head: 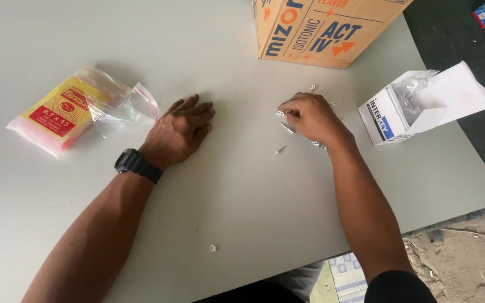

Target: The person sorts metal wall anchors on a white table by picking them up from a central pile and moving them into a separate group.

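Head view: a smooth, matte pale-grey counter (242,202) carries everything. The left hand (181,132) lies flat and released on it, palm down, fingers loosely spread, holding nothing; a black watch (137,165) with a ribbed strap wraps the wrist. Just left of that hand lies an empty clear zip bag (122,109), thin, crinkled and glossy, with a red seal strip, overlapping a soft rectangular pack of zip bags (51,116) with a yellow and red label. The right hand (310,116) is curled, its fingertips pinched on small shiny metal screws (286,120) that lie scattered on the counter under and around it; one pointed screw (279,150) lies apart, just below. To the right sits a small white cardboard box (391,115), its flap open and a crumpled clear liner inside. Beyond the hands stands a big orange cardboard carton (321,28).
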